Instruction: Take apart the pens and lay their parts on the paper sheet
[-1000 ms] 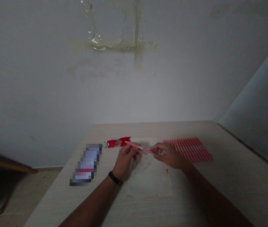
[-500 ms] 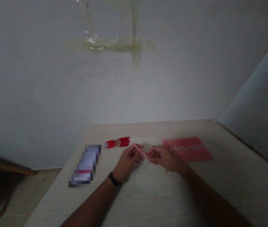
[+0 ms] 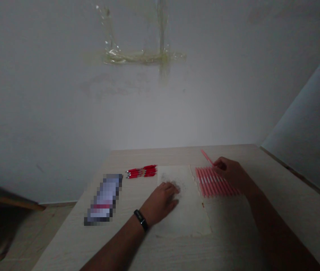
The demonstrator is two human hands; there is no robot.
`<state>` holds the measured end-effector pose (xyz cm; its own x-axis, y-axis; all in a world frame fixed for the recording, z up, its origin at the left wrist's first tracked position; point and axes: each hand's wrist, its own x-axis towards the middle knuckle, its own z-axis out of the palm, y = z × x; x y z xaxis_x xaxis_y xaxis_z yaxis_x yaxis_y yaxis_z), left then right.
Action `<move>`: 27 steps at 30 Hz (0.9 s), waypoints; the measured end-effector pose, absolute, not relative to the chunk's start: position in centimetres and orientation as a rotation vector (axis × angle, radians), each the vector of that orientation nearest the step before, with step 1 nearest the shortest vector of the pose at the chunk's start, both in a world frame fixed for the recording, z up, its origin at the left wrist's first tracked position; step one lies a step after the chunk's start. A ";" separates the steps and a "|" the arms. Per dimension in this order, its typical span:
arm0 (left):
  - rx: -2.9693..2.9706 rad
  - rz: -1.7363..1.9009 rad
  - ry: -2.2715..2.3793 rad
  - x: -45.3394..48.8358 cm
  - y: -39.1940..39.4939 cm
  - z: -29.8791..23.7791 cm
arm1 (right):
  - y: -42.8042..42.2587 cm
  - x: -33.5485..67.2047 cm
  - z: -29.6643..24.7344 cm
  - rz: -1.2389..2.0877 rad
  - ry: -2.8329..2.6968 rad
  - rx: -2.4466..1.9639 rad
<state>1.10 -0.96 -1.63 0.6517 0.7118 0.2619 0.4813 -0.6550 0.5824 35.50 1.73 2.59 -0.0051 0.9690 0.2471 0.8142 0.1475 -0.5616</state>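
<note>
- blurred packet (image 3: 104, 199) on the table (image 3: 63, 241), far left
- red pens (image 3: 141, 171), bundled, just left of the paper sheet (image 3: 190, 220)
- left hand (image 3: 161, 201): open, released, palm down on the sheet, empty; well apart from the pink pen
- pink pen (image 3: 206, 157): gripped in the right hand, tilted, tip pointing up-left
- right hand (image 3: 230, 174): curled, closed on the pen, over the pink pen row (image 3: 212, 182); nearer hand to the row

Pink pen (image 3: 206, 157) — slender, tilted, 1 end projecting — held in the right hand (image 3: 231, 174) above a side-by-side row of pink pens (image 3: 209, 184).
</note>
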 end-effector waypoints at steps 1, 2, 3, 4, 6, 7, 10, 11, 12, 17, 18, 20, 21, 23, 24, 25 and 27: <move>2.404 0.653 0.912 1.1 -1.0 -1.6 | 1.6 37.1 2.3 0.319 -1.859 -1.759; 2.403 0.646 0.893 1.1 -1.0 -1.5 | 1.5 38.8 1.9 0.281 -1.831 -1.829; 2.401 0.646 0.878 1.1 -1.0 -1.5 | 1.3 40.6 1.3 0.255 -1.800 -1.902; 2.397 0.650 0.867 1.1 -1.0 -1.5 | 1.1 42.4 0.7 0.239 -1.770 -1.965; 2.388 0.667 0.854 1.1 -1.0 -1.6 | 0.7 45.9 -0.7 0.217 -1.693 -2.087; 2.384 0.676 0.851 1.1 -1.0 -1.7 | 0.4 47.4 -1.3 0.213 -1.662 -2.133; 2.378 0.692 0.848 1.2 -1.0 -1.8 | -0.3 50.5 -2.5 0.249 -1.587 -2.241; 2.379 0.691 0.846 1.2 -1.0 -1.7 | -0.4 51.1 -2.7 0.261 -1.559 -2.272; 2.381 0.688 0.844 1.2 -1.0 -1.7 | -0.6 51.4 -2.9 0.272 -1.546 -2.284; 2.386 0.697 0.854 1.2 -1.0 -1.4 | -0.9 51.7 -3.0 0.368 -1.473 -2.350; 2.386 0.698 0.855 1.2 -0.9 -1.3 | -0.9 51.7 -3.0 0.389 -1.464 -2.358; 2.389 0.690 0.852 1.2 -0.9 -1.2 | -0.8 51.7 -3.1 0.400 -1.453 -2.367; 2.393 0.687 0.853 1.1 -0.9 -1.2 | -0.7 51.7 -3.1 0.391 -1.445 -2.379; 2.401 0.683 0.860 1.1 -0.9 -1.2 | -0.5 51.8 -3.2 0.364 -1.432 -2.404; 2.403 0.684 0.864 1.1 -0.9 -1.2 | -0.5 51.8 -3.2 0.360 -1.433 -2.409; 2.404 0.686 0.867 1.1 -0.9 -1.3 | -0.4 51.8 -3.3 0.359 -1.434 -2.408; 2.403 0.686 0.867 1.1 -0.9 -1.3 | -0.4 51.7 -3.4 0.371 -1.447 -2.386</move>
